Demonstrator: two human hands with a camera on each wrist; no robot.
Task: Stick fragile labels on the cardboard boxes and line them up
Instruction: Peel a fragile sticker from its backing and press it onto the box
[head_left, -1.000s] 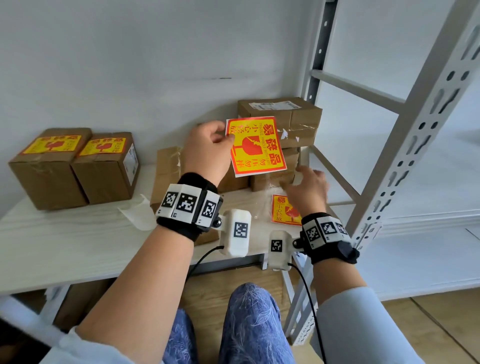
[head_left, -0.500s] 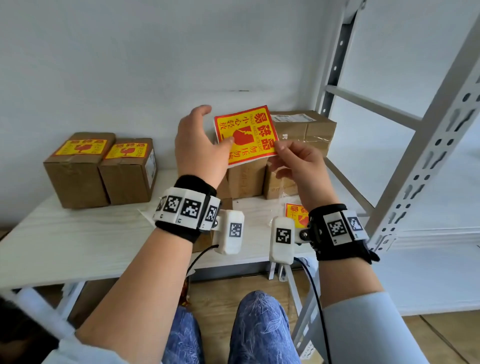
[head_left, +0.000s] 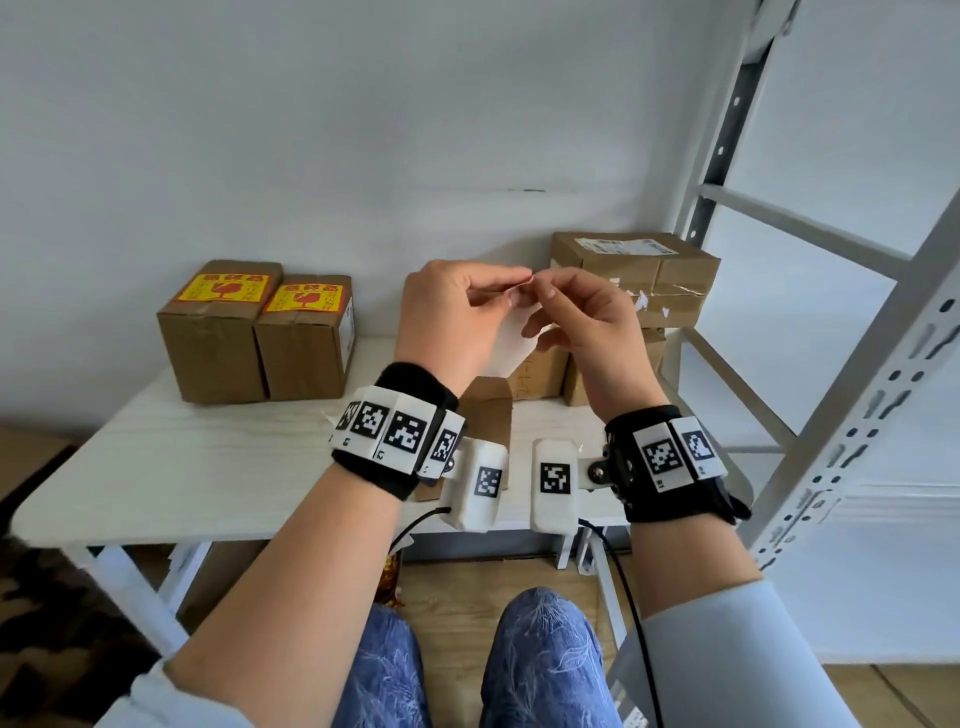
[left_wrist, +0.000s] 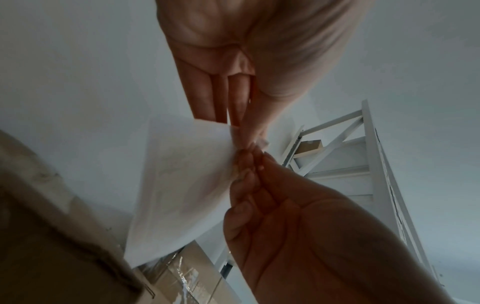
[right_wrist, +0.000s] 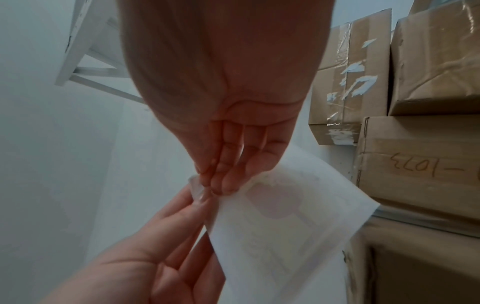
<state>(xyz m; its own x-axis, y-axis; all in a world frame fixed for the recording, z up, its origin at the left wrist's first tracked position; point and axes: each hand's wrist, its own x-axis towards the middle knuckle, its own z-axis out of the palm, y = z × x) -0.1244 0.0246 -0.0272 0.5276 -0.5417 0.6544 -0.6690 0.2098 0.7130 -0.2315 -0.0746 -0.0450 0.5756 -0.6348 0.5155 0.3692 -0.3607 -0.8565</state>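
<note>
Both hands hold one fragile label in the air above the table, its white backing towards me. My left hand and right hand pinch the same top corner, fingertips almost touching. In the wrist views the left hand and right hand meet at that corner, and the label hangs below with its print showing faintly through. Two brown boxes with yellow-red labels on top stand side by side at the back left. A stack of unlabelled boxes stands at the back right.
The white table runs from left to centre against the wall. A grey metal shelf rack rises close on the right. A small cardboard box sits behind my wrists. One stacked box bears handwritten numbers.
The right hand rose from the table and joined the left on the label. The label, first showing its printed face, now shows its white backing, with both hands at one corner.
</note>
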